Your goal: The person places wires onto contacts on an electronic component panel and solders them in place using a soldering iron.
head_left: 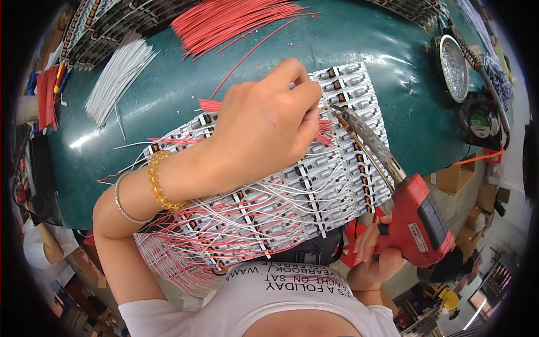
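My left hand [269, 123], with a yellow beaded bracelet at its wrist, is closed around a small bundle of red wires [324, 133] whose ends stick out on both sides. Its fingertips are over the upper part of a panel of small white circuit boards [368, 115]. Many red and white wires [264, 205] trail from the boards toward me. My right hand [379, 247] grips a red soldering gun [421, 222] by its handle. The gun's metal tip slants up and left to the boards, close to my left fingertips. Whether it touches a board, I cannot tell.
On the green tabletop [412, 106] lie a pile of red wires [230, 25] and a bundle of white wires [118, 84]. A metal dish [453, 67] and a small black fan [480, 126] stand at right. Another person's arm [50, 244] shows at far left.
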Motion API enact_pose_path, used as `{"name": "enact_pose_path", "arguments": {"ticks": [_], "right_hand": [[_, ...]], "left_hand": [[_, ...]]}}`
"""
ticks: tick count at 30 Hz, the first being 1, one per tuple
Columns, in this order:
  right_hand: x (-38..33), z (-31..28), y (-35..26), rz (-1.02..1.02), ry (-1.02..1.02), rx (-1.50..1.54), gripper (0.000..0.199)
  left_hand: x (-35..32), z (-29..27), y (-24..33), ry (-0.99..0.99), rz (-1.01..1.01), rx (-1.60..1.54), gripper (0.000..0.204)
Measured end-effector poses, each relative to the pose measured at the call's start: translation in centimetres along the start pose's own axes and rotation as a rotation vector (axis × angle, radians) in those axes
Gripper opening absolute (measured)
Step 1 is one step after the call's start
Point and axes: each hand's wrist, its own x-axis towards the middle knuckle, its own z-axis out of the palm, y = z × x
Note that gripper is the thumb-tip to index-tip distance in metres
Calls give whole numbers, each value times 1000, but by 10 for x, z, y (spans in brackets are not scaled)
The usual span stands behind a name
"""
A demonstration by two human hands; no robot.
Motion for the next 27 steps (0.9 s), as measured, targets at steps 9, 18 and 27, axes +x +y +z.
{"name": "enact_pose_path", "arguments": {"ticks": [9,18,27], "right_hand": [[0,0,-3,25,-16,-61,74],[-7,-9,12,47,95,-57,74],[0,4,-1,10,36,11,77]], "left_hand": [[2,-1,2,-30,36,55,7],[4,-3,4,-62,25,90,7],[5,-4,6,-97,1,130,7]]}}
